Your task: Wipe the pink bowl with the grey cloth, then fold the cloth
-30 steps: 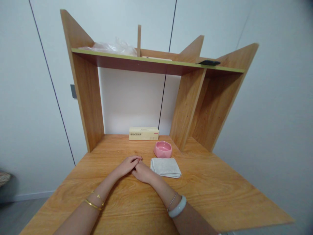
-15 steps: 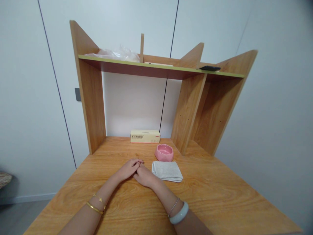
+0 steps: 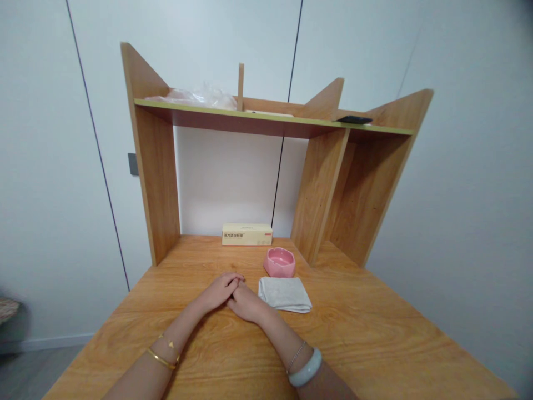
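Observation:
My left hand (image 3: 220, 291) lies over the fingers of my right hand (image 3: 245, 302), both resting together on the wooden desk (image 3: 233, 361). The left fingers stretch across the right hand with nothing else in them; the right fingers are mostly hidden underneath. Just right of my right hand is a folded light grey cloth (image 3: 285, 294), apart from it. Behind the cloth stands a pink faceted ashtray (image 3: 278, 263) with a notched rim. Farther back, a long cream cling film box (image 3: 247, 235) lies near the wall.
A wooden shelf unit (image 3: 158, 183) rises from the back of the desk. On its upper board are a clear plastic bag (image 3: 195, 99), a flat pale object (image 3: 268, 114) and a dark flat object (image 3: 353, 119). Upright panels close off the left and right sides.
The view has tilted slightly, so desk and shelf sit a little lower in the picture. My hands keep the same overlapped pose, and the cloth, ashtray and box stay in place.

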The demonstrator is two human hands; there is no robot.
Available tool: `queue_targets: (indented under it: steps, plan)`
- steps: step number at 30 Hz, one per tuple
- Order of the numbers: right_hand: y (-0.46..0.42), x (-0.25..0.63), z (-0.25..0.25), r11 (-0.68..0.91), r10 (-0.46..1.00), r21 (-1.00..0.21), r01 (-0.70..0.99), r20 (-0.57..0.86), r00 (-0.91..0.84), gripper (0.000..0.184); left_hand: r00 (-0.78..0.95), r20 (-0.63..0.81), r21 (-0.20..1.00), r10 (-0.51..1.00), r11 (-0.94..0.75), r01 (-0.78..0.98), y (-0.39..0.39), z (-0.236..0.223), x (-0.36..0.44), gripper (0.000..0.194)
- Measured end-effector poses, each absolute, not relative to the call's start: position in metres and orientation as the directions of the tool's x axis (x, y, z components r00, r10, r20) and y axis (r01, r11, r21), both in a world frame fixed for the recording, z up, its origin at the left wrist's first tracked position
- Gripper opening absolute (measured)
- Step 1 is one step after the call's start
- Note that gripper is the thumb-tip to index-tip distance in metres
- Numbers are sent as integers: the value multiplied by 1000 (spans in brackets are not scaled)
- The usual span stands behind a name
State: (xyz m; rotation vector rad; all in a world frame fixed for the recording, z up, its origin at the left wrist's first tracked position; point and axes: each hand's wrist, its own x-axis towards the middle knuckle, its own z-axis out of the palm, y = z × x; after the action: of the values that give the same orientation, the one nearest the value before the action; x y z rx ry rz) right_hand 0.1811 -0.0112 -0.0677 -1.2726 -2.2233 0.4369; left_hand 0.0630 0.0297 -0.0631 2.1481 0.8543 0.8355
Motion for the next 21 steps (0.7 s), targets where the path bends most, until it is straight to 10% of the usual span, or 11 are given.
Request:
queue_targets:
  steps: [21]
  plan:
    - [-13,181,-65,526,850,-505,684,300,-432,45,596,307,730,742,-586,353,32,-64,62,35]
